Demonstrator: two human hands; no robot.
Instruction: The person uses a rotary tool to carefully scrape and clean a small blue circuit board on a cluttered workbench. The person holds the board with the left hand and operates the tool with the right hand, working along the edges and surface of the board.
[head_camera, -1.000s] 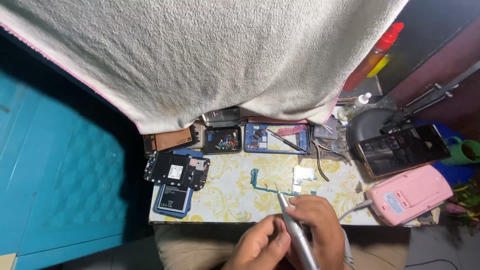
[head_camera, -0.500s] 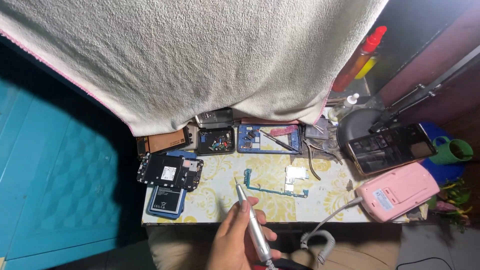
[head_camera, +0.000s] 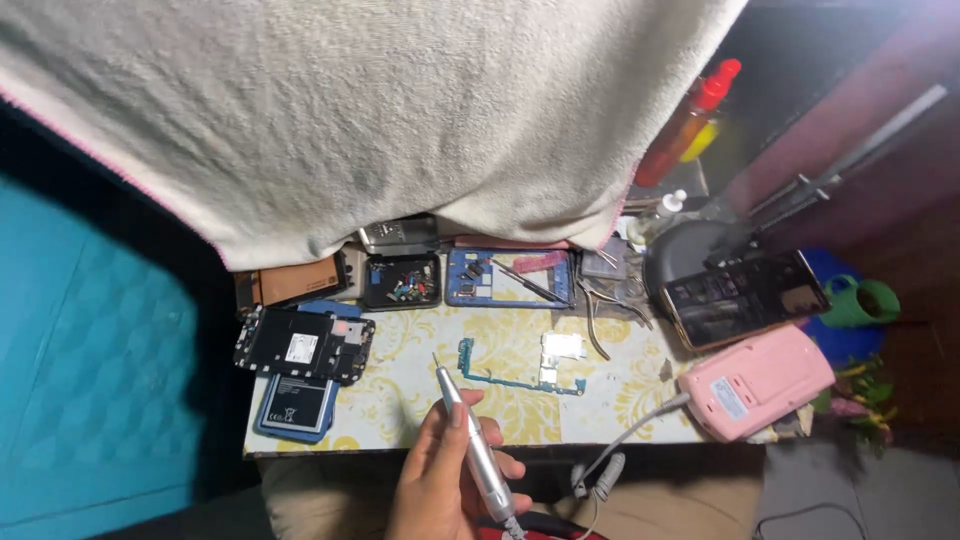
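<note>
The left hand, low in the frame's centre, gripped a slim silver rotary pen tool, fingers closed round its barrel. Its tip hung above the patterned tabletop, left of the teal circuit board, seemingly poised; reaching it needed a steady rightward shift.

Dim overall, brighter tabletop centre — dark corners, soft wide-angle edges
</note>
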